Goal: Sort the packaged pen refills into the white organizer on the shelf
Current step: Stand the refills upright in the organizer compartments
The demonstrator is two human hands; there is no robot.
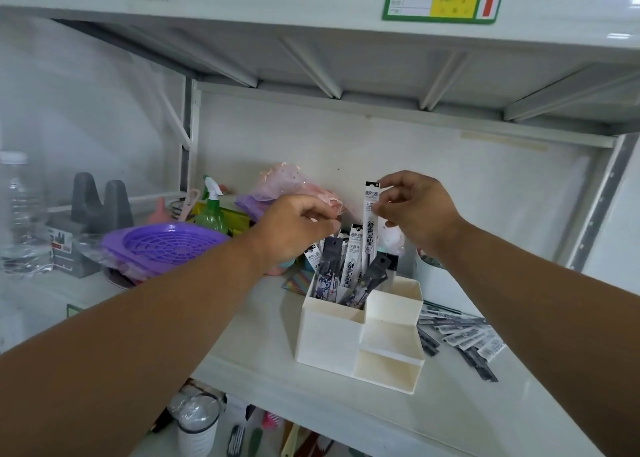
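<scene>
I've got my right hand (414, 210) up high, thumb and fingertips pinching a white refill pack (370, 221) near its top, so it hangs straight down. That upright hang is what I want: its lower end sits directly below my fingers, among the packs already standing (341, 266) in the tall back compartment of the white organizer (332, 339).

My left hand (294, 228) is just across from the right, fingers curled above those standing packs. Whether it's actually pinching one or only steadying the bunch, I can't tell; the fingertips are tucked out of sight. My guess is it's keeping the bunch from fanning out, leaving a slot.

Down and out past my right wrist, the loose pile of refills (460, 339) lies flat on the shelf (263, 359), beside the organizer, so there's plenty left to sort. The front compartments under my hands look unfilled.
</scene>
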